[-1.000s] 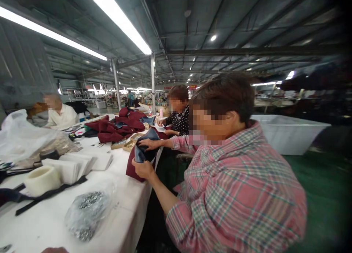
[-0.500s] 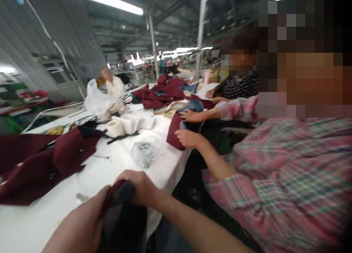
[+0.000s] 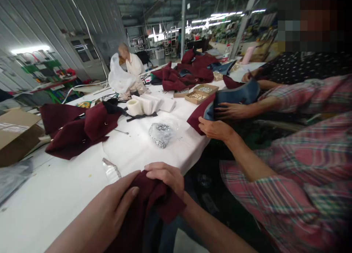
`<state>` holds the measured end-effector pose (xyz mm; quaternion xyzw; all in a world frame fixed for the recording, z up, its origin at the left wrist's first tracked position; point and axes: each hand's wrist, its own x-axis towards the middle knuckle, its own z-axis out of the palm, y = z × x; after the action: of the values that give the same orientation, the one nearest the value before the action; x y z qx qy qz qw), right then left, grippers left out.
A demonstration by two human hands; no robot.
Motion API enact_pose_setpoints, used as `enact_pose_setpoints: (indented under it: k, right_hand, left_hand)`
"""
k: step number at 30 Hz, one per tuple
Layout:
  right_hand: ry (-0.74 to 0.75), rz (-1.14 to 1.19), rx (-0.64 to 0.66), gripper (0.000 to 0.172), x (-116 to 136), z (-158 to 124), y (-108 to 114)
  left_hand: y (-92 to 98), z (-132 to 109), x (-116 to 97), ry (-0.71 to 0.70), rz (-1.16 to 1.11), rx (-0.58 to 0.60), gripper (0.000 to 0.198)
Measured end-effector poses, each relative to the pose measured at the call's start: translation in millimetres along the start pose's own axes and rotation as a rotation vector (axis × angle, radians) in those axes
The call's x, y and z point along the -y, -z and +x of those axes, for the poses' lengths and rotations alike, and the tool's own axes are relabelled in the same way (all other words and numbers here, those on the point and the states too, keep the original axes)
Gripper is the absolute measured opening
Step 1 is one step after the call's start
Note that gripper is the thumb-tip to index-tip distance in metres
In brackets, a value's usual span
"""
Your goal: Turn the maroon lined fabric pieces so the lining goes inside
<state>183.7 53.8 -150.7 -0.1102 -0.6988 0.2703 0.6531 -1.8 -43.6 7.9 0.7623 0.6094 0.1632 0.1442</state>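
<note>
From where I stand, the person at the long side of the white-covered work surface (image 3: 63, 209) has a piece of soft maroon woollen cloth (image 3: 145, 212) bunched between both bare hands; it lies at the near edge of the surface, its lower part dropping out of view towards the lap. The right hand (image 3: 165, 178) curls over the top fold, its fingers (image 3: 165, 171) together and clamped on the cloth; the left hand (image 3: 104, 205) lies flatter against the side, its fingers (image 3: 129, 189) slightly apart and pressing rather than gripping. The cloth looks light and limp, with enough thickness to hold a fold, and it seems unlikely to slip; the bunched top fold looks the surest place to take hold, though it will sag wherever it is left unsupported.

A narrow clear plastic sleeve (image 3: 110, 170) lies just beside the left hand; further up the surface sit a clear plastic bag of silver metal fittings (image 3: 161, 134), a roll of white tape (image 3: 134, 107) and a stack of white card (image 3: 151, 104). Loose maroon cloth pieces (image 3: 79, 130) lie well to the left, towards the far edge.
</note>
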Motion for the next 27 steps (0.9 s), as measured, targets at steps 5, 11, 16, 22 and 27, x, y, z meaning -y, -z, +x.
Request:
enact_pose_setpoints:
  k: [5, 11, 16, 22, 27]
  right_hand:
    - [-0.083, -0.023, -0.068, 0.021, 13, -8, 1]
    - [-0.063, -0.004, -0.057, 0.017, 19, -9, -3]
    - [-0.030, 0.015, -0.028, 0.026, 25, -8, -8]
    - [-0.090, -0.008, 0.086, 0.041, 33, -5, -20]
    - [-0.352, -0.106, 0.271, 0.018, 40, 9, -36]
  left_hand:
    - [-17.9, -20, 5, -0.025, 0.135, 0.066, 0.067]
    - [-23.8, -20, 10, -0.181, 0.166, -0.007, 0.064]
    - [-23.5, -25, 17, -0.196, 0.142, -0.076, 0.046]
    - [-8.4, -36, 34, -0.203, 0.208, 0.010, 0.049]
    - [9.4, -46, 53, 0.083, 0.114, 0.082, 0.036]
